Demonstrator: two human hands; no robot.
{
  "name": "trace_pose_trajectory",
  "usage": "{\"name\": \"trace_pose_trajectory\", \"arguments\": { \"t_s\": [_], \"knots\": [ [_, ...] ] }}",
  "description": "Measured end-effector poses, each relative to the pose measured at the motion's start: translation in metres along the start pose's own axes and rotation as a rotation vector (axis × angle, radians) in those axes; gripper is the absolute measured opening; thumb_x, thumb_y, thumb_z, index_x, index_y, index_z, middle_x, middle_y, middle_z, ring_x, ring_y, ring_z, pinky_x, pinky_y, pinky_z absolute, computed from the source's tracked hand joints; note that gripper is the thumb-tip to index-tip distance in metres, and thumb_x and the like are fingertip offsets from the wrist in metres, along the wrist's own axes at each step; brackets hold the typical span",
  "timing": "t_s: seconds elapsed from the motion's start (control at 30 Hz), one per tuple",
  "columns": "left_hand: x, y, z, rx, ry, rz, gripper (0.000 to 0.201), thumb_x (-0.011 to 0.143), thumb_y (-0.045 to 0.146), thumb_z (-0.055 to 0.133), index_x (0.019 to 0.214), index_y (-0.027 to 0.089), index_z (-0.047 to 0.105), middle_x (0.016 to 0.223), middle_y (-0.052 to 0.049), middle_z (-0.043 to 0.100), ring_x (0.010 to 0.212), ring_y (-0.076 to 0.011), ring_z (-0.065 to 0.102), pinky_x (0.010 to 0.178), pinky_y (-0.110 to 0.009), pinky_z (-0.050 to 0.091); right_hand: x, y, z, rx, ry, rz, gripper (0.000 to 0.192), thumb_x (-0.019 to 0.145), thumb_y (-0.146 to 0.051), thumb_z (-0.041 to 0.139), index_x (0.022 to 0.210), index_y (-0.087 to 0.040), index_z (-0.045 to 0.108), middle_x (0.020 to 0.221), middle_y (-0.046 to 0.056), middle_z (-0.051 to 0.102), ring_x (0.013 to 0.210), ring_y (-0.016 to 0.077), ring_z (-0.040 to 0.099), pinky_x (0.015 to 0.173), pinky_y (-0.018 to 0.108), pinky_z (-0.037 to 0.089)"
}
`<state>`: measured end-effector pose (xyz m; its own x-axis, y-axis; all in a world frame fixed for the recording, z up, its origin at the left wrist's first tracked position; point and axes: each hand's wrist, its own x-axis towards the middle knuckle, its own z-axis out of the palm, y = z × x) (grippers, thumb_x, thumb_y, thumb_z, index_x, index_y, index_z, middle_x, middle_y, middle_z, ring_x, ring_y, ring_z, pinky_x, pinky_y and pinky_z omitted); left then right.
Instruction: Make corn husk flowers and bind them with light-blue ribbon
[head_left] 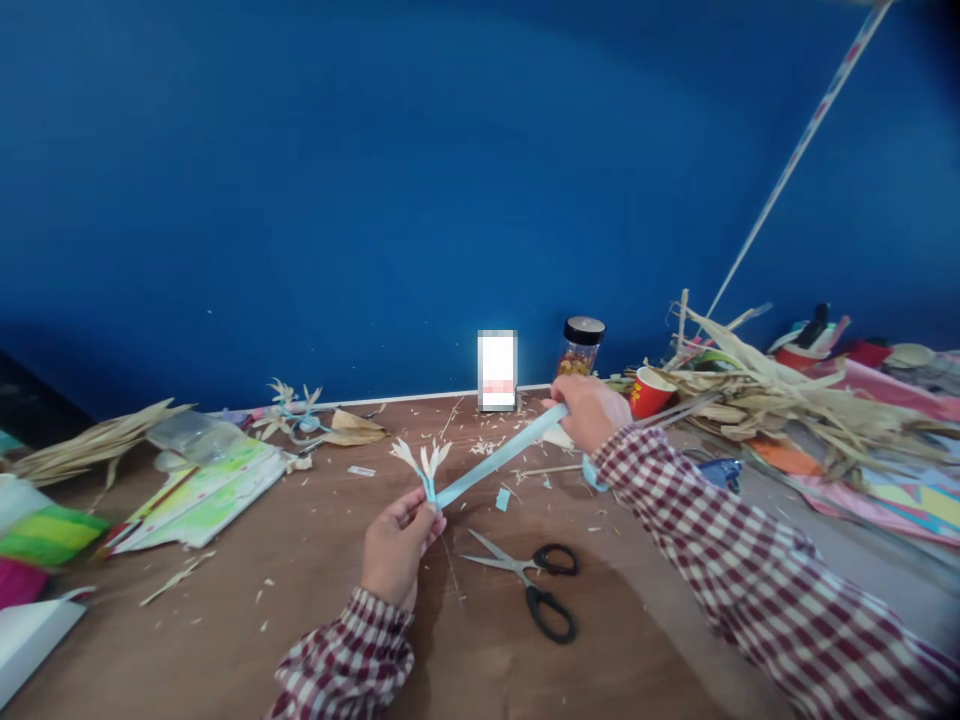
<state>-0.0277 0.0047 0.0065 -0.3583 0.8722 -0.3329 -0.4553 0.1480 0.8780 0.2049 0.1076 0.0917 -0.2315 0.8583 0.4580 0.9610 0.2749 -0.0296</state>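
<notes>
The left hand (395,545) pinches a husk bundle (422,462) at its fingertips, the right hand (589,410) pulling light-blue tape (499,456) taut between them.

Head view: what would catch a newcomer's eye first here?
The pale blue ribbon stretched tight between the left hand and right hand at table centre, with a small husk flower pinched at its left end. Below it lie open scissors; a heap of dried husks sits right.

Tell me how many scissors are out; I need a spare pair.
1: black-handled scissors lie open on the table, near the left hand. More could be hidden under the husk pile.
</notes>
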Motion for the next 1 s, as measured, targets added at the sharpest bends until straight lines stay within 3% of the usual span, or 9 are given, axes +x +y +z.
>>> {"name": "trace_pose_trajectory", "arguments": {
  "t_s": [0.13,0.23,0.3,0.37,0.47,0.53,0.63,0.77,1.0],
  "knots": [
    [0.000,0.001,0.001,-0.027,0.030,-0.010,0.024,0.066,0.002,0.064,0.087,0.010,0.059,0.068,-0.003,0.065,0.058,-0.0087,0.060,0.060,-0.022,0.053,0.024,0.034,-0.002,-0.060,-0.187,0.069,0.024,0.076,-0.037,0.056,0.092,-0.020,0.059,0.094,0.010,0.059,0.084,0.0243,0.054,0.062,0.032,0.040],
    [0.000,0.001,0.002,-0.033,0.025,-0.011,0.020,0.069,0.001,0.061,0.087,0.010,0.059,0.069,-0.004,0.065,0.060,-0.0088,0.061,0.062,-0.023,0.053,0.029,0.049,-0.006,-0.042,-0.384,-0.009,0.044,0.058,-0.034,0.073,0.098,-0.019,0.061,0.096,0.009,0.062,0.085,0.0249,0.057,0.064,0.032,0.042],
    [0.000,0.001,0.001,-0.023,0.020,-0.014,0.019,0.069,0.002,0.061,0.087,0.010,0.060,0.069,-0.005,0.065,0.061,-0.0093,0.061,0.064,-0.024,0.053,0.024,0.046,-0.011,0.027,-0.446,-0.096,0.055,0.053,-0.034,0.076,0.104,-0.020,0.060,0.101,0.009,0.062,0.086,0.0247,0.059,0.066,0.032,0.043],
    [0.000,0.000,0.001,-0.010,0.014,-0.022,0.021,0.069,0.004,0.062,0.088,0.010,0.060,0.070,-0.006,0.066,0.062,-0.0099,0.062,0.064,-0.024,0.053,0.010,0.029,-0.016,0.189,-0.397,-0.176,0.053,0.061,-0.037,0.071,0.109,-0.021,0.056,0.104,0.008,0.062,0.090,0.0232,0.058,0.070,0.032,0.044],
    [-0.001,-0.001,0.001,-0.008,-0.037,-0.034,0.024,0.068,0.006,0.064,0.091,0.010,0.061,0.071,-0.006,0.066,0.063,-0.0101,0.062,0.062,-0.023,0.053,-0.026,-0.015,-0.012,0.605,-0.288,-0.126,0.020,0.078,-0.031,0.054,0.094,-0.020,0.061,0.085,0.003,0.066,0.075,0.0147,0.062,0.067,0.027,0.047],
    [-0.004,-0.002,0.003,-0.013,-0.084,-0.042,0.025,0.067,0.007,0.065,0.091,0.011,0.061,0.071,-0.005,0.066,0.062,-0.0096,0.061,0.061,-0.021,0.053,-0.054,-0.048,0.000,0.856,-0.433,-0.081,0.014,0.078,-0.028,0.053,0.084,-0.019,0.062,0.074,0.001,0.066,0.063,0.0123,0.062,0.059,0.023,0.048],
    [-0.008,-0.002,0.006,-0.012,-0.120,-0.061,0.027,0.066,0.007,0.066,0.092,0.011,0.061,0.072,-0.004,0.067,0.062,-0.0094,0.061,0.061,-0.020,0.052,-0.089,-0.084,0.024,1.029,-0.602,0.064,0.019,0.079,-0.032,0.051,0.088,-0.018,0.059,0.063,0.000,0.064,0.046,0.0105,0.059,0.044,0.020,0.044],
    [-0.011,-0.003,0.007,-0.019,-0.138,-0.081,0.027,0.064,0.006,0.068,0.090,0.011,0.061,0.069,-0.004,0.066,0.061,-0.0098,0.061,0.060,-0.020,0.052,-0.106,-0.102,0.045,1.118,-0.685,0.186,0.011,0.075,-0.024,0.055,0.079,-0.016,0.060,0.060,0.000,0.064,0.042,0.0082,0.057,0.039,0.015,0.039],
    [-0.009,0.001,0.005,0.041,-0.106,-0.075,0.023,0.065,0.013,0.068,0.088,0.012,0.064,0.073,-0.006,0.066,0.063,-0.0112,0.061,0.057,-0.021,0.052,-0.103,-0.107,0.042,1.273,-0.781,0.333,0.006,0.072,-0.020,0.052,0.075,-0.016,0.055,0.058,-0.002,0.059,0.037,0.0056,0.052,0.031,0.012,0.037]
  ]
}}
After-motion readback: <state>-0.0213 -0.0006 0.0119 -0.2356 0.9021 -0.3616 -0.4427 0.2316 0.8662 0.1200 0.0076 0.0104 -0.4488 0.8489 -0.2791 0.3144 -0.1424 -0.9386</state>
